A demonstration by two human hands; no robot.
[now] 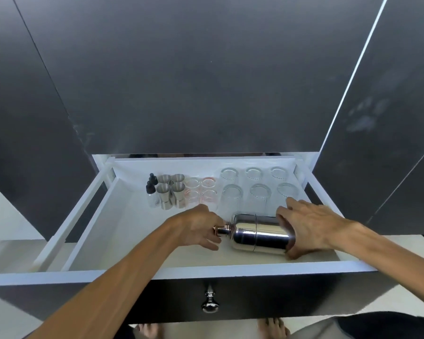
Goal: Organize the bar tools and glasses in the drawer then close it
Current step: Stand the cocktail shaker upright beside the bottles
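A steel shaker (258,234) lies on its side at lower centre of the open drawer (230,269); my left hand (197,227) pinches its cap, my right hand (309,227) wraps its base, hiding that end. Behind stand glasses (233,192), jiggers (165,195), droppers (151,189), faint against white.

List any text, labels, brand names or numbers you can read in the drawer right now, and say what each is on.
None can be read.
Front dropper bottle: a dark mark on its label, too small and blurred to read.
Cocktail shaker, held at either end by the left hand and right hand: only reflections, no print visible.
Steel jiggers, glasses, drawer knob: no markings visible.
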